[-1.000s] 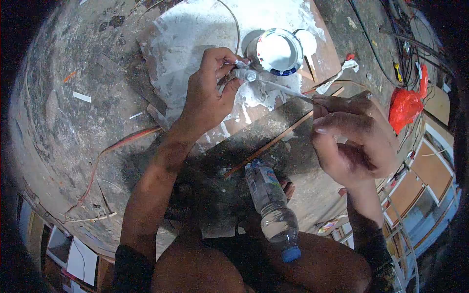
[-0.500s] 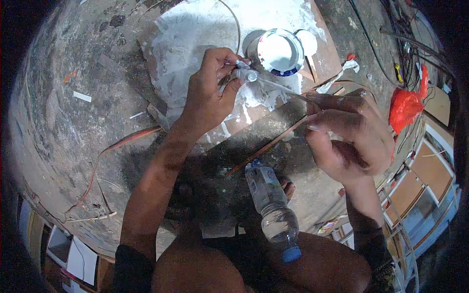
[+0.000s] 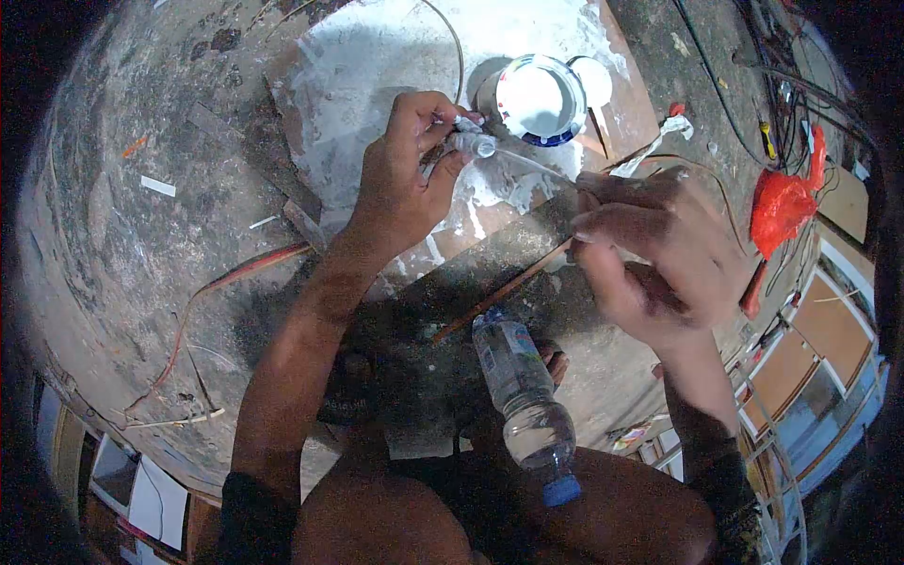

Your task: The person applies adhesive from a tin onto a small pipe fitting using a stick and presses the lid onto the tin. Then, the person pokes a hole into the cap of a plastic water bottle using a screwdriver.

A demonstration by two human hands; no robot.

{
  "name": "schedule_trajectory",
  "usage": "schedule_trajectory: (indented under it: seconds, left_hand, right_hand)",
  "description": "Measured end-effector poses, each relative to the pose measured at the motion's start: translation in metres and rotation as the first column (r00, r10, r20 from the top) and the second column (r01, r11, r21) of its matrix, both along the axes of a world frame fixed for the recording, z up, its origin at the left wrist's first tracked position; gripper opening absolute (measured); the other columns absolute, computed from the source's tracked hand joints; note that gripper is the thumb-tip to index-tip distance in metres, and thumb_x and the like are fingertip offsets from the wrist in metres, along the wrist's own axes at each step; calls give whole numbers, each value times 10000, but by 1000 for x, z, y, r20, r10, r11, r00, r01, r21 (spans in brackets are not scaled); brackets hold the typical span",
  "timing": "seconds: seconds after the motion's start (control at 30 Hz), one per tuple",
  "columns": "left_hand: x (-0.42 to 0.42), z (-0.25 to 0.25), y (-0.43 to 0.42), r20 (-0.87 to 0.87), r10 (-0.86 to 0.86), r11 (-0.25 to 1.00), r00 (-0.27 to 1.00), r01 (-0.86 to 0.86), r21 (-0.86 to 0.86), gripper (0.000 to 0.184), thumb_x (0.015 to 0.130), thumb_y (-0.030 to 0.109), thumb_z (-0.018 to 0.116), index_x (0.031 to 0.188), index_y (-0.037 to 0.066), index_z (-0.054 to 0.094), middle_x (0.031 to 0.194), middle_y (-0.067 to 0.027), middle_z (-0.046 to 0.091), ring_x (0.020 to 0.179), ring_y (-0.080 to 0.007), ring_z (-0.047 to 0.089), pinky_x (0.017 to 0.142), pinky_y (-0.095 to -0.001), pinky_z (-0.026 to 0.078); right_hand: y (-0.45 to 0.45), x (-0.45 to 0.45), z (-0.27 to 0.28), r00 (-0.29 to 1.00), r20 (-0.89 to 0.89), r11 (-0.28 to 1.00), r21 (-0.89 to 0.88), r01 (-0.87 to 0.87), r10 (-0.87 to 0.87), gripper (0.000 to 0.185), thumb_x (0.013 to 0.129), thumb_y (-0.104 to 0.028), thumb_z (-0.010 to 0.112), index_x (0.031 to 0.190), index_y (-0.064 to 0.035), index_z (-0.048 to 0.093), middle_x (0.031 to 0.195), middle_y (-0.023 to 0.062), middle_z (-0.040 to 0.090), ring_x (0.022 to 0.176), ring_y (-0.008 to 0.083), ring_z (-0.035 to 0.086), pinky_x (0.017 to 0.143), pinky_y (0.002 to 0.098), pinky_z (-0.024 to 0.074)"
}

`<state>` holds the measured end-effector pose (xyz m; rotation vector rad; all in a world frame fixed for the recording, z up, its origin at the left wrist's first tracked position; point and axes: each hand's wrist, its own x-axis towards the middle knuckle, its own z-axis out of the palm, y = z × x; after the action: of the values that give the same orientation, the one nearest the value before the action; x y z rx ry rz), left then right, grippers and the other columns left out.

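The right hand (image 3: 664, 250) has edged nearer the left hand (image 3: 410, 179), its grip pinching a thin pale rod (image 3: 535, 164), so less rod shows between them. The left grip clasps a small clear plastic piece (image 3: 479, 145) near the open can (image 3: 576, 122).

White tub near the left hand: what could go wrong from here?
The left hand is close to the white tub, so a stray move might knock it. The thin strand between the small clear piece and the right hand could slip or get pulled loose.
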<state>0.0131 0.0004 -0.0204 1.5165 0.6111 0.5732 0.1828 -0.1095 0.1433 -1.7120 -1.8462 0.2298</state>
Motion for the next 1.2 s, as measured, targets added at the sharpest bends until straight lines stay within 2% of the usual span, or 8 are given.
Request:
schedule_trajectory:
  seconds: [0.37, 0.6, 0.63, 0.7, 0.83, 0.87, 0.97, 1.2]
  left_hand:
    - [1, 0, -1, -46, 26, 1000, 999, -25, 3, 430, 857, -117, 648, 1197, 29, 431, 1122, -173, 628, 1167, -300, 652, 1030, -378, 523]
    - [2, 6, 0, 13, -1, 1000, 1000, 1, 25, 436, 867, -143, 624, 1205, 32, 413, 1137, -179, 635, 1185, -272, 639, 1032, -362, 521]
    - [2, 6, 0, 3, 1, 1000, 1000, -1, 11, 435, 868, -146, 620, 1206, 31, 410, 1138, -180, 634, 1189, -269, 637, 1037, -364, 519]
    - [2, 7, 1, 12, -10, 1000, 1000, 10, 6, 431, 867, -149, 616, 1202, 25, 409, 1141, -181, 628, 1193, -272, 634, 1045, -374, 516]
    - [2, 1, 0, -24, -1, 999, 1000, 2, 40, 427, 867, -148, 614, 1200, 21, 405, 1152, -188, 626, 1199, -280, 630, 1051, -382, 511]
    - [1, 1, 0, -14, -3, 999, 1000, 4, 50, 429, 866, -146, 616, 1200, 22, 405, 1154, -189, 628, 1198, -282, 631, 1052, -382, 510]
    - [2, 5, 1, 9, -16, 999, 1000, 16, 50, 433, 864, -144, 620, 1200, 23, 404, 1159, -194, 634, 1191, -289, 636, 1054, -385, 508]
    - [1, 7, 1, -4, 1, 998, 1000, -1, 55, 425, 863, -144, 610, 1195, 25, 407, 1146, -206, 645, 1179, -310, 648, 1048, -395, 508]
  right_hand:
    - [4, 4, -13, 994, -9, 993, 51, 110, -110, 118, 705, -30, 766, 797, -35, 693, 831, 109, 699, 713, 266, 663, 630, 367, 520]
    - [11, 30, -41, 972, 197, 986, -77, 145, -128, 157, 740, 12, 732, 886, -40, 703, 824, 114, 681, 744, 272, 670, 683, 332, 529]
    - [12, 23, -43, 970, -50, 961, -161, 227, -238, 165, 737, 5, 737, 889, -50, 703, 831, 111, 683, 753, 282, 671, 685, 338, 533]
    - [15, 8, -45, 746, -478, 876, -374, 304, -463, 180, 733, -8, 747, 895, -72, 702, 846, 103, 688, 770, 302, 673, 689, 350, 540]
    - [16, 23, -45, 931, 122, 931, -85, 354, -343, 137, 795, 44, 688, 910, -27, 674, 844, 51, 700, 785, 155, 675, 706, 296, 529]
    - [16, 25, -41, 937, 197, 920, -214, 328, -288, 105, 807, 65, 675, 891, 1, 664, 848, 28, 692, 805, 97, 638, 714, 275, 516]
    - [15, 16, -45, 662, -529, 847, -352, 398, -531, 98, 812, 50, 694, 886, -12, 673, 850, 20, 696, 790, 93, 638, 697, 265, 506]
    - [0, 23, -20, 619, -496, 784, -260, 563, -609, 106, 828, 53, 710, 893, -25, 680, 816, -29, 651, 679, 8, 521, 624, 169, 402]
